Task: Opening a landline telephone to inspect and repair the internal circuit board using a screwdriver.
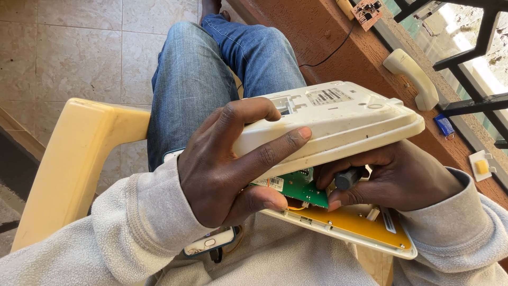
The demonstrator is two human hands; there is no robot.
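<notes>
In the middle of the frame, the left hand [222, 164] grips the cream phone shell [338, 119] lifted open, while the right hand [391, 177], fingers closed round a dark tool handle [348, 178], points left at the green board [299, 186].

**Camera Placement: Single Head-Worn View**

Mounted on the head, aimed steeply down over the chest onto the lap. Set close: grey sleeves fill the near edge, both hands sit at centre frame. Faces forward along the legs toward tiled floor [79, 47] at far left and a wooden sill [317, 32] at far right. No second view, hence no shared coverage.
</notes>
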